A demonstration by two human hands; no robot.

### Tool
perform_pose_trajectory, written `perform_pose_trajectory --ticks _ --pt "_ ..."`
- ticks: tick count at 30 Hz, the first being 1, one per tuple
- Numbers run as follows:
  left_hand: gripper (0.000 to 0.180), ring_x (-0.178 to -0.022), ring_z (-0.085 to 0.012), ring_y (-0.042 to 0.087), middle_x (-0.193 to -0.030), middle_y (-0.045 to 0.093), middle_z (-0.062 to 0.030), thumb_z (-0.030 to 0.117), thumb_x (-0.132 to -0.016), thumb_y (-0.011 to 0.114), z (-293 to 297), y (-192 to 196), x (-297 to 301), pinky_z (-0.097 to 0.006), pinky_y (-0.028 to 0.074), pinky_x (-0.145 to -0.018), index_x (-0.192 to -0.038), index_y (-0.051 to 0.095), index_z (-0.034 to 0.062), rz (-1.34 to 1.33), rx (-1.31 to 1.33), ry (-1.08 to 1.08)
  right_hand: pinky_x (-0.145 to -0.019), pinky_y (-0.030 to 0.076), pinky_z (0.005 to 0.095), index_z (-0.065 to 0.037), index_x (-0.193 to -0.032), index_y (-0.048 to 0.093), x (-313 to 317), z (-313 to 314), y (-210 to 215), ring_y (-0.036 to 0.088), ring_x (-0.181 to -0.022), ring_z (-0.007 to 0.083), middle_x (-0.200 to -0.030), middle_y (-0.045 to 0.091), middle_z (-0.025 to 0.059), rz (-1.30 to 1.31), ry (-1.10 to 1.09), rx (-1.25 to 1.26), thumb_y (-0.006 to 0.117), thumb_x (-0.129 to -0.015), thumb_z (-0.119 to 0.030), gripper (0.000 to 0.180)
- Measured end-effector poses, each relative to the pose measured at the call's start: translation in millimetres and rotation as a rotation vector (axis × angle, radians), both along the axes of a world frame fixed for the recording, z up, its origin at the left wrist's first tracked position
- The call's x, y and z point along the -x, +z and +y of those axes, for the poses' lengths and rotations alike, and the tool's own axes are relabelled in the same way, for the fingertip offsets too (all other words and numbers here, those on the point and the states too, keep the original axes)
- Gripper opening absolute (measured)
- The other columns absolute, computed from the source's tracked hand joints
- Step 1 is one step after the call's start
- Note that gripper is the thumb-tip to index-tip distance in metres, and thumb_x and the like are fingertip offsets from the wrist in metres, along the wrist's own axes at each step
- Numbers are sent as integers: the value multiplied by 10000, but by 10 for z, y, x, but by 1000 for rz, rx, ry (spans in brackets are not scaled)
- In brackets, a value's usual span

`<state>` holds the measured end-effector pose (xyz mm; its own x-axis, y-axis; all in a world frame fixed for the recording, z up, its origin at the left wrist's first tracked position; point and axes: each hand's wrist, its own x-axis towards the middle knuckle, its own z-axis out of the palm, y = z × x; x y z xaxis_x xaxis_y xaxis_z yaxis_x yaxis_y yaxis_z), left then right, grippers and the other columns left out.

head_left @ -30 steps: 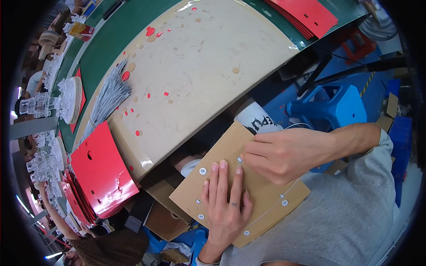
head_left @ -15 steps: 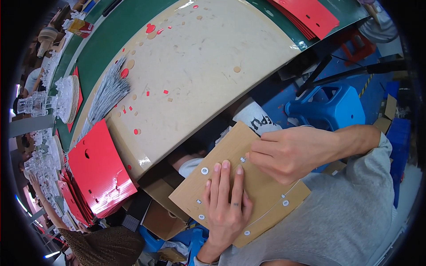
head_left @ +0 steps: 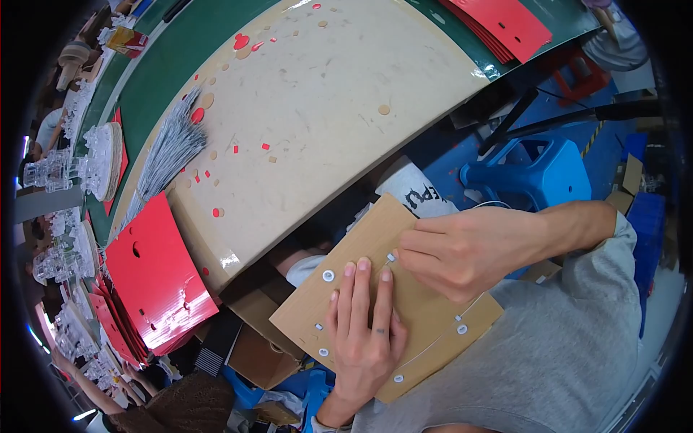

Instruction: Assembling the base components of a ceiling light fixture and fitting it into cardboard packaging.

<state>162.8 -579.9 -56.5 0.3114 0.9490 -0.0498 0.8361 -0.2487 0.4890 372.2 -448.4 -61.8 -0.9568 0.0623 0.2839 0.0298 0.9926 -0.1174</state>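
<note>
A brown cardboard panel (head_left: 440, 303) lies slanted across my lap, with white round eyelets and small oblong slots in it. My left hand (head_left: 366, 339) rests flat on the panel, fingers stretched out and nothing gripped. My right hand (head_left: 462, 249) is closed in a pinch beside a small pale slot fitting (head_left: 391, 257). A thin pale wire (head_left: 494, 203) arcs out behind that hand; its pinched end is hidden by the fingers. Another thin pale strand (head_left: 422, 351) runs along the panel's lower right part.
A bundle of grey wire ties (head_left: 173, 148) lies on the beige-topped table (head_left: 317, 137) among small red and brown scraps. Red slotted sheets (head_left: 159, 270) are stacked left, more red sheets (head_left: 505, 25) at far right. A blue stool (head_left: 538, 169) stands right; a co-worker (head_left: 180, 400) sits lower left.
The panel and both hands have shifted slightly left in the picture. My right hand keeps its pinch at the same slot. At lower left the co-worker's arms have moved.
</note>
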Motion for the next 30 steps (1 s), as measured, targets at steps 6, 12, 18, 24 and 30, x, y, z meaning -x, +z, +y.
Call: perform_pose_trajectory --ticks 6,12,18,24,30 --pt "569 -1378 -373 515 -1490 527 -216 66 -811 659 17 -11 10 -474 377 -1101 -1377 621 29 7 -26 23 -701 542 290 79 -774 666 4 -14 -36 615 -814 231 -838 594 122 -3 -9 36 693 -660 -74 192" --pt "577 -1426 -408 448 -1507 498 -225 -7 -808 647 29 69 -2 -491 365 -1134 -1383 613 23 -62 36 41 -643 494 279 38 -727 661 -112 78 -41 602 -781 202 -771 576 87 68 -114 95 675 -690 -99 143" --pt "579 -1419 -404 463 -1492 517 -224 -6 -816 677 102 77 16 -485 382 -1121 -1390 606 27 -115 12 -2 -680 518 275 41 -856 682 -82 94 60 610 -812 186 -865 587 85 -52 -48 30 667 -683 -101 224" --pt "703 -1404 -406 476 -1474 529 -225 -23 -810 717 87 107 14 -475 392 -1125 -1468 469 -47 -261 26 105 -687 518 270 20 -698 642 -109 169 152 609 -797 191 -773 574 70 -40 -18 34 661 -680 -137 160" --pt "738 -1384 -384 499 -1452 548 -217 -17 -806 745 14 -74 122 -457 404 -1127 -1480 445 -52 -288 -54 87 -717 536 282 17 -738 639 52 39 37 613 -806 196 -778 578 75 -31 13 -50 656 -696 -110 135"
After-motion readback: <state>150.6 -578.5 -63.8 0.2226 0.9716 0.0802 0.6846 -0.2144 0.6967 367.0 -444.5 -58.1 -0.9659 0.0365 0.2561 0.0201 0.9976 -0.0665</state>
